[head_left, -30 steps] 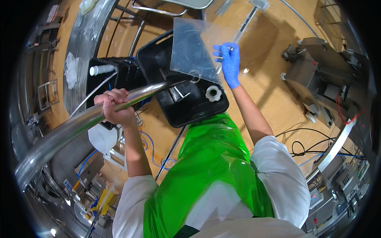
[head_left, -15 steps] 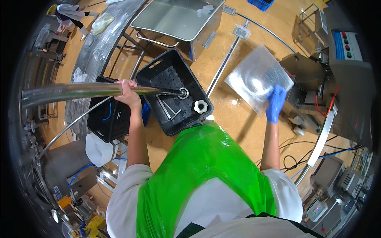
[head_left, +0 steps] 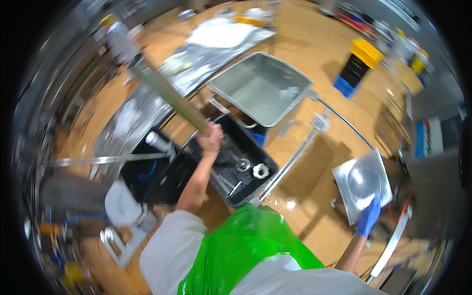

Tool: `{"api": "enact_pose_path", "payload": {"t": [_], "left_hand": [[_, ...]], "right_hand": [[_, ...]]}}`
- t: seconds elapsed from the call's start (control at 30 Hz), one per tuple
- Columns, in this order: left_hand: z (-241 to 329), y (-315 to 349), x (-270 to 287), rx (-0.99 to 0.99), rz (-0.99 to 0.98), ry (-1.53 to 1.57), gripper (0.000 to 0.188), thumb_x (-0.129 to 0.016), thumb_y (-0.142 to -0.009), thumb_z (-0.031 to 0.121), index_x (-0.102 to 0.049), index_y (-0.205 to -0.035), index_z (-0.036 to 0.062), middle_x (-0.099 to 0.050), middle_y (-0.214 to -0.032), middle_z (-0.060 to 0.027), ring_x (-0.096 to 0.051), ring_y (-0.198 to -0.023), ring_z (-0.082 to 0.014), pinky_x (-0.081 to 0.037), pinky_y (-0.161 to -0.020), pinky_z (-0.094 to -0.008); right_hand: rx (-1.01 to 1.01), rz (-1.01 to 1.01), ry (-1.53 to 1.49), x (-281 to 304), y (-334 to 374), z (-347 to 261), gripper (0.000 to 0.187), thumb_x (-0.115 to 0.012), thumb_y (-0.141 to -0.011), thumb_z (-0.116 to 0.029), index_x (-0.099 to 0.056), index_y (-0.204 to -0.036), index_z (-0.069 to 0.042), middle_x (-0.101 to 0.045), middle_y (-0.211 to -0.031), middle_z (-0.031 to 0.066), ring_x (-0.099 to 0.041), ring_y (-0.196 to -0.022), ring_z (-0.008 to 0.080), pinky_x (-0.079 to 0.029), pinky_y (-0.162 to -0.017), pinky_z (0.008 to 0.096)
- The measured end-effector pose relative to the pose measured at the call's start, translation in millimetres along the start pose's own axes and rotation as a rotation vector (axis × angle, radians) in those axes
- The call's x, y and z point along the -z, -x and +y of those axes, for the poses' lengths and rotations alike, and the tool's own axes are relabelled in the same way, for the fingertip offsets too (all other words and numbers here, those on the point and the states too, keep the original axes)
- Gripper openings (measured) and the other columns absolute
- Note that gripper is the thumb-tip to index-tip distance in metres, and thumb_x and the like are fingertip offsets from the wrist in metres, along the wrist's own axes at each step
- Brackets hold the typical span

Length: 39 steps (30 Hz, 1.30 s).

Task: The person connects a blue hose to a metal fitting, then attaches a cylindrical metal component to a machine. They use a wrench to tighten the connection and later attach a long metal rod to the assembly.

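Note:
My bare left hand (head_left: pixel 209 140) is wrapped round the near end of a long metal pipe (head_left: pixel 169 91), which slants up toward the far left. Below that hand lies a black crate (head_left: pixel 263 152), holding a white lobed knob (head_left: pixel 260 171), a metal ring fitting (head_left: pixel 243 164) and thin metal rods (head_left: pixel 223 183). On the right, my blue-gloved right hand (head_left: pixel 369 216) grips the near edge of a shiny square metal plate (head_left: pixel 363 179), held up above the floor. Its thumb side is partly hidden by blur.
Beyond the crate stands a grey metal tub (head_left: pixel 260 88). Another black crate (head_left: pixel 169 179) is at left, beside a film-covered table (head_left: pixel 140 110). Stacked crates (head_left: pixel 355 71) stand far right. A drain channel (head_left: pixel 295 157) crosses the floor. A machine (head_left: pixel 435 162) borders the right. Another person (head_left: pixel 120 42) is far left.
The pipe has swung from lying sideways over the crate to slanting up and away, its near end clear of the ring fitting. The plate has shifted right and nearer. The view has turned as well.

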<state>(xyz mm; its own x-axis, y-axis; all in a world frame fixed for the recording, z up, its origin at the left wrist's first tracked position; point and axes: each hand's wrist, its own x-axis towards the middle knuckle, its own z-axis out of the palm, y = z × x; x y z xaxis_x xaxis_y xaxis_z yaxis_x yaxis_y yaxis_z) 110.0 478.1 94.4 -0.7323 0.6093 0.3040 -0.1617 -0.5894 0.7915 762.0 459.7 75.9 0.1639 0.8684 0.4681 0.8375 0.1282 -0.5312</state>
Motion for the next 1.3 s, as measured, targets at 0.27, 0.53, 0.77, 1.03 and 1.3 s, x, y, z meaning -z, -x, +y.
{"api": "enact_pose_path", "payload": {"t": [0.27,0.53,0.77,1.03,1.3], "left_hand": [[-5.9,-64.6,-11.1,0.171,-0.4,0.105,0.02,-0.059,-0.084,-0.001,-0.048,-0.098,0.0077,-0.051,-0.075,-0.0038,-0.046,-0.054,-0.0085,-0.039,-0.044,-0.0205],[124.1,-105.2,-179.0,0.22,-0.666,-0.121,0.015,-0.055,-0.087,0.02,-0.044,-0.084,0.0104,-0.038,-0.058,0.0017,-0.037,-0.044,-0.0051,-0.035,-0.04,-0.0183],[174.9,-77.3,-310.7,0.14,-0.886,0.178,0.022,-0.052,-0.088,0.017,-0.033,-0.081,0.0075,-0.034,-0.056,-0.0002,-0.031,-0.038,-0.0048,-0.033,-0.035,-0.0149],[149.6,-40.9,-388.4,-0.007,-0.908,0.236,0.02,-0.05,-0.088,0.02,-0.035,-0.081,0.0081,-0.036,-0.057,0.0002,-0.035,-0.042,-0.0064,-0.035,-0.043,-0.0195],[49.5,3.2,-478.9,0.061,-0.862,0.321,0.024,-0.055,-0.087,0.024,-0.036,-0.079,0.0112,-0.039,-0.059,0.0021,-0.04,-0.046,-0.0065,-0.04,-0.049,-0.0216]], "right_hand": [[-0.104,0.431,-0.564,188.8,-123.3,-165.8,0.021,-0.055,-0.094,-0.021,-0.058,-0.112,-0.01,-0.061,-0.087,0.0003,-0.055,-0.065,0.0078,-0.045,-0.059,0.0213],[0.565,1.128,0.082,433.6,-160.0,-195.5,0.023,-0.052,-0.093,-0.007,-0.055,-0.116,-0.007,-0.065,-0.095,0.0058,-0.062,-0.078,0.0127,-0.049,-0.064,0.0244],[0.604,1.186,0.932,495.5,-299.2,-160.8,0.023,-0.052,-0.095,-0.026,-0.064,-0.113,-0.019,-0.066,-0.112,0.0046,-0.065,-0.098,0.0194,-0.051,-0.08,0.0312],[0.605,1.127,1.222,527.1,-413.7,-82.5,0.024,-0.054,-0.092,-0.025,-0.063,-0.114,-0.019,-0.065,-0.108,0.0025,-0.063,-0.09,0.0198,-0.051,-0.074,0.0319],[0.653,0.574,1.016,490.9,-495.7,-20.5,0.025,-0.054,-0.092,-0.019,-0.064,-0.114,-0.016,-0.064,-0.111,0.0072,-0.062,-0.099,0.024,-0.049,-0.086,0.0333]]}}
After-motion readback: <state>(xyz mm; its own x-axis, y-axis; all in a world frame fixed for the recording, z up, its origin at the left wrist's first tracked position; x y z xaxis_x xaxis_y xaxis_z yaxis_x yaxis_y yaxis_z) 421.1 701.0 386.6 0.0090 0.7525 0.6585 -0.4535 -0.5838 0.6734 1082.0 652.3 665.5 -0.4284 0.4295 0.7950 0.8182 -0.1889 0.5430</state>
